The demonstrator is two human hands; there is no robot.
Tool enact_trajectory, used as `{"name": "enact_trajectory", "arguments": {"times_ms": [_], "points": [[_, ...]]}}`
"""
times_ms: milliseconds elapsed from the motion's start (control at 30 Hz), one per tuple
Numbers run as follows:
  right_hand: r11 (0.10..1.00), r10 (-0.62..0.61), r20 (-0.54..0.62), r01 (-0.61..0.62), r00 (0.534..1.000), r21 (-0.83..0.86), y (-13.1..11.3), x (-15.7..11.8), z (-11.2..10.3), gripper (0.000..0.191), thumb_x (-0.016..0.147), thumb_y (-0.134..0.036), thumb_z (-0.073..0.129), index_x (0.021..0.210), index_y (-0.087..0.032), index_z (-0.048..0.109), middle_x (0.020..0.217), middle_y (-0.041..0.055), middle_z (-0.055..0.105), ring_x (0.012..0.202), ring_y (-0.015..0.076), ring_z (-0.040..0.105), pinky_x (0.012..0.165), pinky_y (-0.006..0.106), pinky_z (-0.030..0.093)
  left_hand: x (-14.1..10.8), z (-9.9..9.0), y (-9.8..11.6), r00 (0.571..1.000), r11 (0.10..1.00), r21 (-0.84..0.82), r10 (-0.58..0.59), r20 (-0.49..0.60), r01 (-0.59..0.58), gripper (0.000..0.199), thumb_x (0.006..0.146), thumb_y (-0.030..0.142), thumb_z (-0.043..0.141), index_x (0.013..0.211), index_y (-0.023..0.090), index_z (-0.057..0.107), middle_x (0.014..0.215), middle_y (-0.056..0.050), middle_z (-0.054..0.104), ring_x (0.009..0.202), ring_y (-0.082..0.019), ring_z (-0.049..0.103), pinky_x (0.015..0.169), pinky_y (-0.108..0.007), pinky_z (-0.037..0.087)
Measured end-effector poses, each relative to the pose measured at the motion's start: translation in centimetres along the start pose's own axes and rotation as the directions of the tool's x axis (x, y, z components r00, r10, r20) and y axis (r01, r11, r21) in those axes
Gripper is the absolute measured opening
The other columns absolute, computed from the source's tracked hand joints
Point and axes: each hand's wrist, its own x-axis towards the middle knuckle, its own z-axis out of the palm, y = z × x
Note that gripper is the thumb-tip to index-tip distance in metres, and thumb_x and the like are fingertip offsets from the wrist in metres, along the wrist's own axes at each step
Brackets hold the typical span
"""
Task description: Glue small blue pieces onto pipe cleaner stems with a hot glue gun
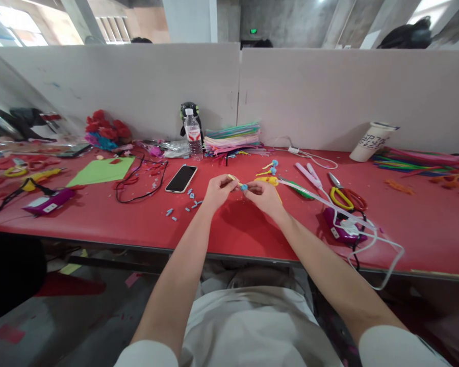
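Observation:
Both of my hands meet above the front middle of the red table [153, 219]. My left hand [220, 191] pinches a thin yellow stem [233, 178] that looks like pipe cleaner. The fingers of my right hand [265, 196] are closed on a small blue piece [244, 187] at the stem's right end. Whether the two are joined is too small to tell. Just behind my right hand lies a yellow-orange tool [268, 180]. Beyond it are yellow stems with blue fuzzy tips [274, 164]. Several short blue pieces [194, 206] lie scattered left of my left hand.
A phone [181, 179], water bottle [193, 135] and pipe cleaner bundle [233, 138] stand or lie behind. To the right are scissors [341, 196], a pink plier-shaped tool [309, 176], a purple power strip [340, 227] with cables and a tilted paper cup [371, 142]. Green sheet [101, 171] lies left.

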Motion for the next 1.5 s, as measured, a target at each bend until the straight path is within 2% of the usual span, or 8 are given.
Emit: {"name": "enact_trajectory", "arguments": {"times_ms": [367, 867, 1000, 1167, 1267, 1333, 1433, 1500], "points": [[0.999, 0.017, 0.052, -0.019, 0.998, 0.030, -0.1, 0.0, -0.2, 0.028, 0.073, -0.041, 0.068, 0.087, -0.016, 0.068, 0.086, 0.0094, 0.072, 0.076, 0.0191, 0.067, 0.071, 0.032, 0.053, 0.1, -0.1, -0.4, 1.000, 1.000, -0.004, -0.006, 0.016, 0.006, 0.028, 0.076, 0.041, 0.068, 0.081, 0.014, 0.068, 0.073, -0.004, 0.068, 0.067, -0.013, 0.063, 0.069, -0.027, 0.053], [0.994, 0.058, 0.092, -0.065, 0.994, 0.082, 0.2, 0.2, -0.1, 0.020, 0.073, -0.024, 0.062, 0.091, -0.017, 0.068, 0.084, 0.0072, 0.072, 0.077, 0.0200, 0.068, 0.077, 0.035, 0.054, 0.0, 0.0, -0.1, 0.999, 0.993, 0.106, 0.048, -0.019, -0.045, 0.028, 0.078, 0.042, 0.065, 0.078, 0.014, 0.067, 0.073, -0.005, 0.068, 0.067, -0.014, 0.061, 0.069, -0.028, 0.051], [0.994, 0.079, 0.165, -0.066, 0.983, -0.083, -0.6, -0.6, -0.8, 0.015, 0.077, -0.029, 0.062, 0.085, -0.018, 0.067, 0.083, 0.0076, 0.071, 0.074, 0.0197, 0.067, 0.071, 0.033, 0.052, 0.3, -0.3, -0.4, 0.994, 0.979, 0.194, 0.073, -0.082, -0.056, 0.026, 0.081, 0.039, 0.062, 0.074, 0.015, 0.064, 0.072, -0.004, 0.067, 0.068, -0.014, 0.061, 0.070, -0.027, 0.049], [0.941, 0.149, 0.414, 0.001, 0.898, -0.339, -2.3, -3.3, -4.1, 0.029, 0.083, -0.045, 0.057, 0.073, -0.018, 0.062, 0.063, 0.0023, 0.064, 0.056, 0.0138, 0.057, 0.055, 0.026, 0.042, 0.8, -0.7, -1.4, 0.991, 0.977, 0.210, 0.052, -0.124, -0.025, 0.018, 0.084, 0.030, 0.058, 0.074, 0.015, 0.058, 0.071, -0.002, 0.064, 0.067, -0.012, 0.059, 0.069, -0.025, 0.046], [0.813, 0.105, 0.291, 0.087, 0.951, -0.576, -2.0, -4.7, -6.5, 0.044, 0.083, -0.054, 0.054, 0.056, -0.019, 0.050, 0.051, -0.0002, 0.052, 0.049, 0.0116, 0.046, 0.050, 0.026, 0.032, 1.0, -0.7, -1.9, 0.990, 0.978, 0.209, 0.020, -0.141, 0.010, 0.016, 0.084, 0.026, 0.055, 0.073, 0.016, 0.054, 0.069, -0.002, 0.063, 0.065, -0.011, 0.058, 0.067, -0.024, 0.044], [0.673, 0.116, 0.149, 0.033, 0.982, -0.739, -1.3, -5.1, -7.9, 0.051, 0.082, -0.061, 0.051, 0.053, -0.019, 0.045, 0.049, 0.0002, 0.049, 0.047, 0.0120, 0.043, 0.049, 0.027, 0.027, 1.1, -0.6, -2.1, 0.989, 0.976, 0.218, 0.011, -0.146, 0.022, 0.015, 0.084, 0.025, 0.055, 0.073, 0.016, 0.054, 0.068, -0.002, 0.062, 0.065, -0.011, 0.057, 0.066, -0.024, 0.044], [0.503, 0.152, -0.056, -0.126, 0.987, -0.855, -0.1, -4.5, -9.0, 0.054, 0.075, -0.072, 0.052, 0.063, -0.020, 0.053, 0.055, 0.0025, 0.055, 0.049, 0.0150, 0.048, 0.049, 0.027, 0.027, 1.2, -0.5, -1.9, 0.990, 0.968, 0.249, 0.016, -0.143, 0.020, 0.014, 0.083, 0.024, 0.056, 0.073, 0.015, 0.057, 0.070, -0.002, 0.063, 0.066, -0.012, 0.058, 0.067, -0.025, 0.045], [0.508, 0.148, -0.081, -0.147, 0.986, -0.849, 0.6, -3.4, -9.0, 0.053, 0.071, -0.073, 0.057, 0.075, -0.020, 0.059, 0.063, 0.0043, 0.061, 0.055, 0.0174, 0.054, 0.050, 0.026, 0.030, 1.2, -0.6, -1.8, 0.990, 0.962, 0.272, 0.033, -0.139, 0.006, 0.012, 0.082, 0.024, 0.058, 0.076, 0.015, 0.061, 0.072, -0.003, 0.065, 0.069, -0.013, 0.060, 0.069, -0.025, 0.047]]}}
